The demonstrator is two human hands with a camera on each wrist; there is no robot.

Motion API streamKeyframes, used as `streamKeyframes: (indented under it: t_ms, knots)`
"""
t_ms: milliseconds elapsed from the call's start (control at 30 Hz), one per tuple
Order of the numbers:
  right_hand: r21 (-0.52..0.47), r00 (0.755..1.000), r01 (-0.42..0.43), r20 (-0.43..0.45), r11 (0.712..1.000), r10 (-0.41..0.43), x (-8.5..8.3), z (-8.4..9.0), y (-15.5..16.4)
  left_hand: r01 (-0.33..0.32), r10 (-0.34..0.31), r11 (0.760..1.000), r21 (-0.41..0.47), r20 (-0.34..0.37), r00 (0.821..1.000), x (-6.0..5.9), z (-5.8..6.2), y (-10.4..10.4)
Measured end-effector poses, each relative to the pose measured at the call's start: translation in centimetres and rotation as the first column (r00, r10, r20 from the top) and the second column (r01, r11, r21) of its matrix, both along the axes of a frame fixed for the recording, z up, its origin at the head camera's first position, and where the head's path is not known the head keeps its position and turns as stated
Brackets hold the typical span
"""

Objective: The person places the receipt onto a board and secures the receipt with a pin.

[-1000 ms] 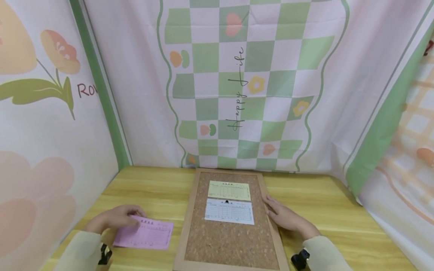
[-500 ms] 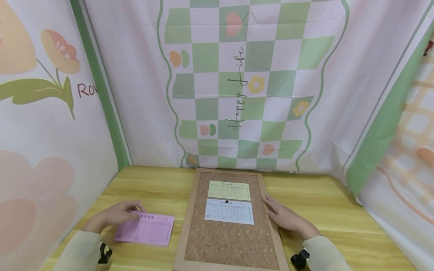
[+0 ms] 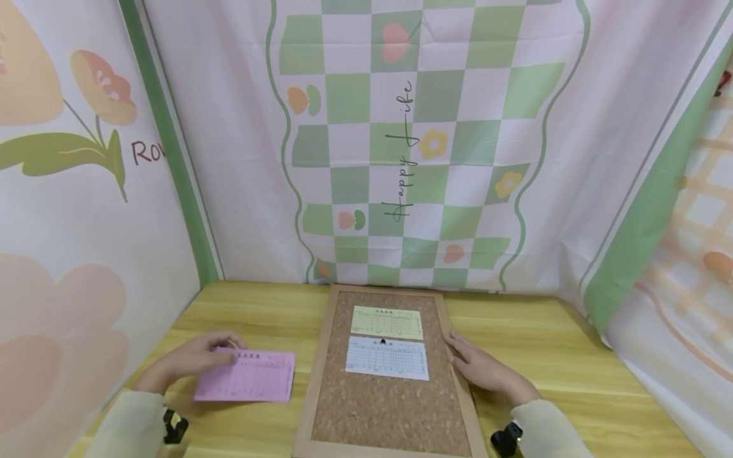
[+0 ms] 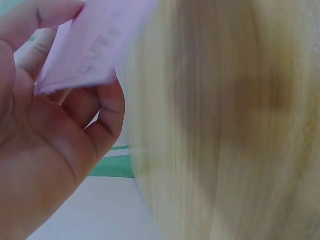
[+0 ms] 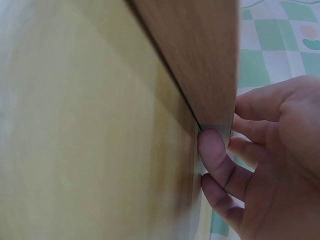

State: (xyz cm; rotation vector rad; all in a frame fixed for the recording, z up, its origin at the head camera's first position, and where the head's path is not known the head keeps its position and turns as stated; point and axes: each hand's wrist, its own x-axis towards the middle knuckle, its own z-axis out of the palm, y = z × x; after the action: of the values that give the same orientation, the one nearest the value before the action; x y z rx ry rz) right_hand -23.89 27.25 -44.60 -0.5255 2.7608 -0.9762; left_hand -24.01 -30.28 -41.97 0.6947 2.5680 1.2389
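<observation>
A pink printed slip (image 3: 246, 375) hangs just over the wooden table (image 3: 269, 318), left of a framed cork board (image 3: 389, 413). My left hand (image 3: 191, 359) pinches the slip's upper left corner. In the left wrist view the pink slip (image 4: 95, 45) sits between the thumb and fingers of that left hand (image 4: 50, 130). A yellow slip (image 3: 387, 322) and a white slip (image 3: 387, 358) lie on the cork. My right hand (image 3: 481, 367) rests with straight fingers on the board's right frame. In the right wrist view the thumb (image 5: 215, 150) presses against the frame's edge (image 5: 200, 55).
Printed fabric walls with flowers and a green check pattern (image 3: 401, 140) close in the table at the back and on both sides. Bare wood lies right of the board (image 3: 550, 356), and the lower half of the cork is uncovered.
My left hand has carried the pink slip a little away from me and slightly toward the board. The right hand and the board have stayed put.
</observation>
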Motion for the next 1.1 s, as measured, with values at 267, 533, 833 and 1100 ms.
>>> streamKeyframes:
  t_ms: [267,533,833,1100]
  knots:
    - [0.006,1.0,0.001,-0.002,1.0,-0.001,0.0,-0.1,0.1,-0.01,0.006,0.998,0.06,0.052,0.999,0.1,0.5,-0.3]
    - [0.006,1.0,-0.002,-0.008,1.0,0.002,0.1,-0.2,0.1,0.002,-0.014,0.994,0.111,0.111,0.994,0.3,0.8,-0.1]
    - [0.016,1.0,-0.002,-0.006,1.0,0.002,-0.1,-0.3,0.1,-0.002,-0.011,0.991,0.134,0.098,0.995,0.1,0.7,0.4]
    - [0.004,1.0,0.001,0.005,1.0,-0.001,-0.2,-0.2,0.1,-0.025,0.011,0.991,0.129,0.105,0.994,-0.3,0.8,2.0]
